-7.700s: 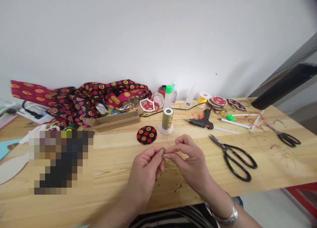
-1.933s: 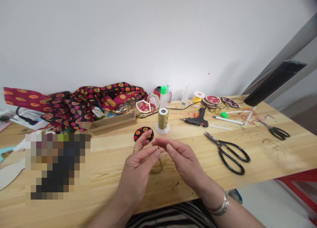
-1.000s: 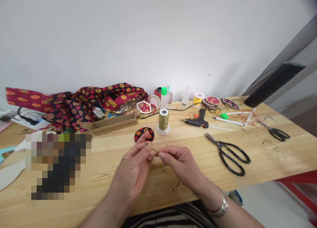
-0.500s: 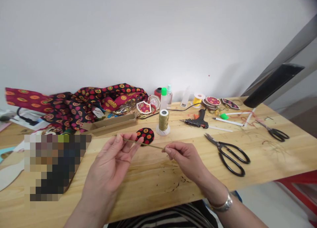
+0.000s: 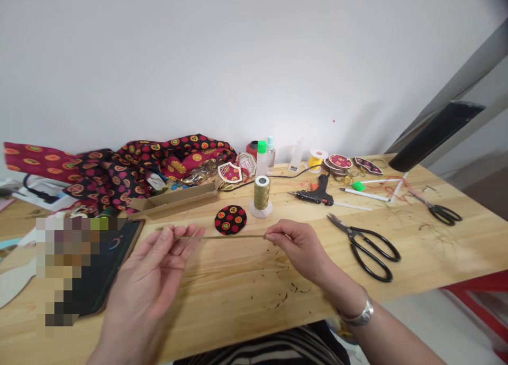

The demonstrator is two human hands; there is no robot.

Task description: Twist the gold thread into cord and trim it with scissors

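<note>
A thin olive-gold cord is stretched nearly level above the wooden table, between my two hands. My left hand pinches one end between thumb and forefinger, its other fingers loosely curled. At the other end, the thumb and fingertips of my right hand are closed on the cord. Just behind the cord lies a round black fabric-covered disc with red and orange flower patterns. A spool of gold thread stands upright beyond it. Large black-handled scissors lie to the right of my right hand.
A black glue gun and a white pen lie behind the scissors. Smaller scissors rest at right. Patterned fabric is heaped at back left, behind a narrow cardboard box. A dark, partly blurred tablet-like object lies left.
My left hand has moved left and slightly down, so a longer stretch of cord shows and lies more level. The patterned disc is now uncovered. My right hand has barely moved.
</note>
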